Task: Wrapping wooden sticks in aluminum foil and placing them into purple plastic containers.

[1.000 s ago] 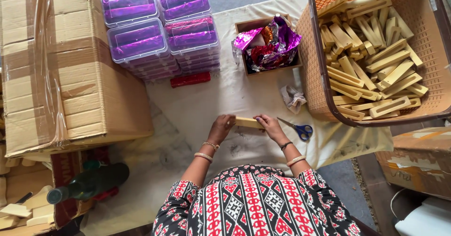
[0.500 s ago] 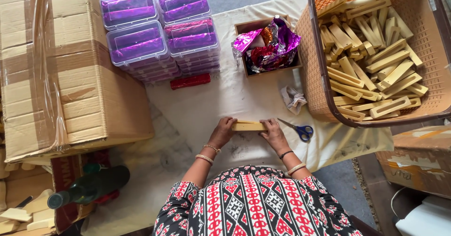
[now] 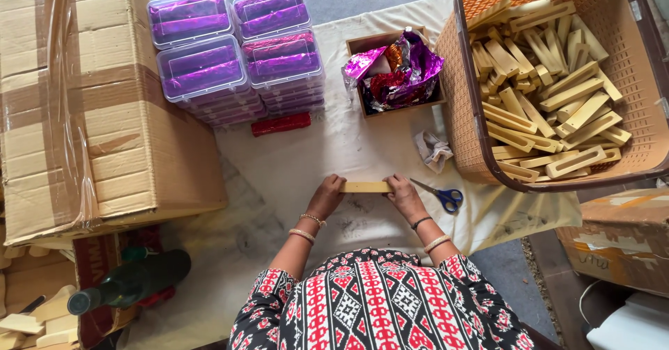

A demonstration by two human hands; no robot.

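A pale yellow wooden bar is held level just above the white cloth, gripped at both ends. My left hand closes on its left end and my right hand on its right end. Both wrists wear bangles. Blue-handled scissors lie on the cloth just right of my right hand.
An orange plastic basket full of similar wooden pieces stands at the right. A small box of shiny purple and red foil, stacked clear boxes with purple contents, a red bar, a big cardboard box and a dark bottle surround the cloth.
The bar and both hands have shifted slightly toward me and the bar has levelled out; both hands keep their grip.
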